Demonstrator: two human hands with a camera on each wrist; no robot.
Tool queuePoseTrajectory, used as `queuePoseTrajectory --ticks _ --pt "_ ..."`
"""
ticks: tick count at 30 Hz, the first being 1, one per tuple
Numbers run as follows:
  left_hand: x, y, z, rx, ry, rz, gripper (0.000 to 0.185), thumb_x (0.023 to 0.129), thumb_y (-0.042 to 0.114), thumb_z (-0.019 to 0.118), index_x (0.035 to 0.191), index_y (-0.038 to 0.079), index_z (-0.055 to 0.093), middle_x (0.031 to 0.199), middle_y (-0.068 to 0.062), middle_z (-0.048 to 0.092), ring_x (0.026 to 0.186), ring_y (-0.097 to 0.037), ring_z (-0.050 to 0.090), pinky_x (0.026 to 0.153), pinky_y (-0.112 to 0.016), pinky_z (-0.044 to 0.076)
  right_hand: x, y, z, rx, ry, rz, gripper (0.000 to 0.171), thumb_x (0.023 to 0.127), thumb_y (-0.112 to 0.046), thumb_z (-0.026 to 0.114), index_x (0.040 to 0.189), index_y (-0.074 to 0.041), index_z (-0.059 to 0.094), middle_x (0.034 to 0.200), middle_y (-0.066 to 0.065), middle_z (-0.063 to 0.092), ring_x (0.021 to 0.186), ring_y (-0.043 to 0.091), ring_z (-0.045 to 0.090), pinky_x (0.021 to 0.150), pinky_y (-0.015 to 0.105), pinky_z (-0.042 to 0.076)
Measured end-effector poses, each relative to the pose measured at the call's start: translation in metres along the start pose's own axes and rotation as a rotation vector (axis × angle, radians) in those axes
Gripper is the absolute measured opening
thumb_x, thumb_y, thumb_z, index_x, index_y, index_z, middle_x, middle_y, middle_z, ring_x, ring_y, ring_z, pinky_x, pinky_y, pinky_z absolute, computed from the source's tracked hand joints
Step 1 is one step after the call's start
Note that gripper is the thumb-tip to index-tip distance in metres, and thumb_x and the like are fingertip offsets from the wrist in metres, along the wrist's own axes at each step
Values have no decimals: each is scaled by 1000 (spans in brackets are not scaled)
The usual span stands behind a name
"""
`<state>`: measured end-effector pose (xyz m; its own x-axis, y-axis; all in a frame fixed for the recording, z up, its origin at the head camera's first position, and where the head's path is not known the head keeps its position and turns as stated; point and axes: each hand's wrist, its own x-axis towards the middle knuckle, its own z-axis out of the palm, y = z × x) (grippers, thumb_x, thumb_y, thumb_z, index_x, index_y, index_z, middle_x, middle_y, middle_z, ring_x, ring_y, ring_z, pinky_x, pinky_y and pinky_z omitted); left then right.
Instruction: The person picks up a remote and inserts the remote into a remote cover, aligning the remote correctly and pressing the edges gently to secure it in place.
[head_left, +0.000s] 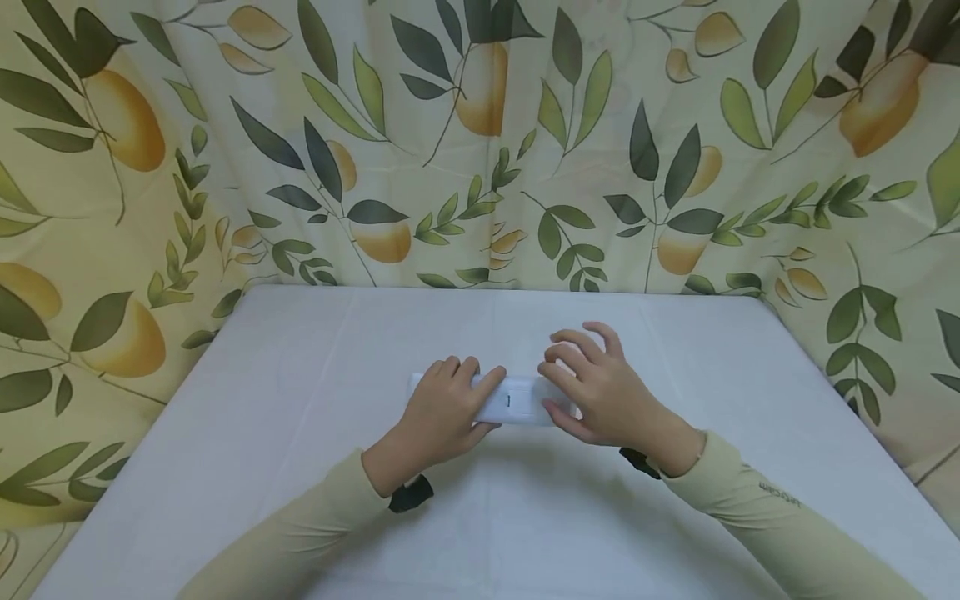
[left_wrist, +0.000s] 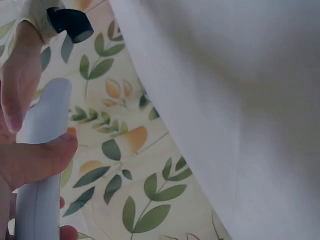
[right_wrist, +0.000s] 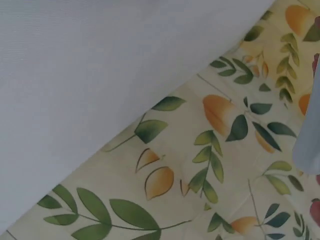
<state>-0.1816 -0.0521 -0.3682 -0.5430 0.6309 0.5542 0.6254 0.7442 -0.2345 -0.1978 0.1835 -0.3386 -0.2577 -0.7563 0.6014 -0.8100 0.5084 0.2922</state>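
Note:
A long, smooth white case (head_left: 525, 408) with a small dark mark on its upper face lies crosswise in front of me in the head view. My left hand (head_left: 442, 410) grips its left part, thumb on the near side and fingers over the far side. Over its right end is my right hand (head_left: 611, 398), fingers spread and bent; whether a fingertip touches the case I cannot tell. The left wrist view shows the case (left_wrist: 42, 207) under my left thumb (left_wrist: 42, 159), with the right hand (left_wrist: 22, 75) by the far end. Only an end of the case (right_wrist: 307, 142) enters the right wrist view.
A white-covered table (head_left: 300, 358) stretches beneath both hands. Behind it and along its sides hangs a curtain (head_left: 450, 192) printed with leaves and yellow-orange fruit. Dark wrist straps (head_left: 411, 495) show at the sleeves.

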Motion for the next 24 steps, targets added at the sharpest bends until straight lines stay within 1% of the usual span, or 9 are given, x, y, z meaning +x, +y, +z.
queuePoseTrajectory --ticks 3,5,7,10,12,14,18,21,24 --pt "0 0 0 15 10 -27 53 73 47 74 115 16 61 88 -7 64 72 -20 59 65 -29 50 -3 2 1 -42 -7 78 30 90 -34 54 88 -8 70 84 7 66 97 32 57 86 62 38" --pt "-1 0 0 20 15 -35 54 73 48 74 115 17 62 88 -7 64 72 -20 60 66 -30 50 -6 2 3 -71 -1 59 18 79 -24 72 87 -8 72 81 6 68 93 30 60 85 60 42" --pt "-1 0 -1 16 21 -37 54 73 48 74 116 18 62 88 -7 64 73 -20 60 67 -30 50 -8 1 6 -93 23 3 24 67 -14 82 88 -6 72 80 6 69 87 27 62 83 57 46" --pt "-1 0 0 -9 27 -34 55 71 46 76 118 20 63 90 -6 64 76 -21 61 70 -31 50 -11 0 10 -105 92 -79 9 81 -10 71 87 -3 71 80 7 69 81 23 64 80 51 50" --pt "-1 0 1 -20 21 -31 58 72 48 76 120 21 62 91 -6 65 78 -21 61 71 -31 50 -11 -2 12 -73 104 -83 22 95 -17 52 92 -3 69 85 8 69 82 23 63 80 50 50" --pt "0 0 1 -22 15 -29 60 73 51 73 123 20 61 92 -5 65 79 -21 61 73 -31 50 -11 -4 14 -53 68 -46 41 99 -33 39 104 -3 66 93 9 68 86 23 63 79 48 49" --pt "3 -2 -1 -1 14 -25 63 78 55 67 127 16 58 93 -5 65 82 -21 63 75 -31 51 -7 -7 14 -90 -57 45 63 82 -49 65 123 -2 56 104 11 66 88 24 64 76 43 51" --pt "4 -5 -4 20 24 -16 63 78 55 67 127 16 58 95 -5 66 85 -20 64 77 -32 52 -6 -8 14 -98 -81 78 73 64 -41 83 120 0 59 101 11 69 84 25 67 70 38 55" --pt "5 -12 -8 49 45 -5 57 77 46 72 123 16 60 99 -4 68 88 -18 65 80 -32 52 -7 -7 14 -21 -76 142 67 65 -38 83 116 0 61 101 13 68 80 26 68 68 36 57"
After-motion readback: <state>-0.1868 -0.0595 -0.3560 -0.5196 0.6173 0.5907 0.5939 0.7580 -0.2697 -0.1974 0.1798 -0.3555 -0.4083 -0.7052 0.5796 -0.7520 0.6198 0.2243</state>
